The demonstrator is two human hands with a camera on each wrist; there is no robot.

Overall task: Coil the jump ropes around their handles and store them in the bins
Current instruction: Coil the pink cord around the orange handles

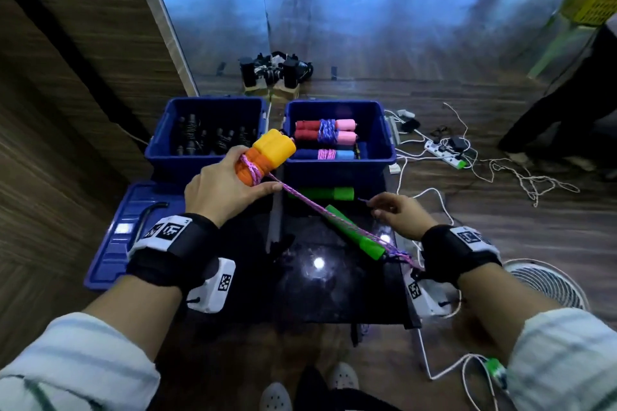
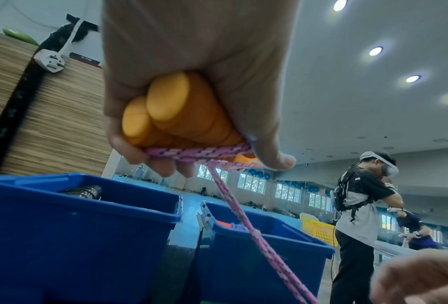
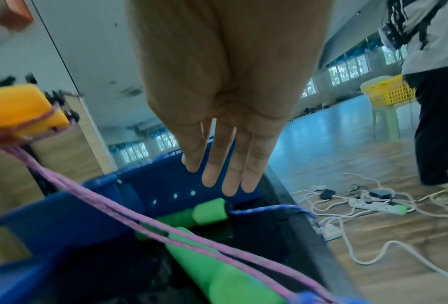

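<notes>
Fingers (image 2: 165,166) of the left hand (image 1: 227,187) are clenched round a pair of orange and yellow handles (image 1: 267,152), and the first turns of pink rope (image 1: 320,210) are pinned against the foam by the thumb. The right hand (image 1: 397,213) is held out flat with its fingers (image 3: 230,176) straight and released; in the head view the rope seems to run under that wrist, though whether it is touched there cannot be told.

Between the hands the rope is stretched as a doubled strand over a black table (image 1: 334,277), crossing a green handle (image 1: 354,233) lying there. A second green handle (image 1: 334,193) lies just behind it.

Beyond the table two blue bins are set side by side: the left bin (image 1: 160,143) holds dark handles, the right bin (image 1: 377,110) holds coiled ropes with red, pink and blue handles.

The rope is judged light, soft and limp, so tension must be kept or the turns will slacken. The foam handles are judged squashy and grippy; they are best held near their ends, the middle left free for coiling.
</notes>
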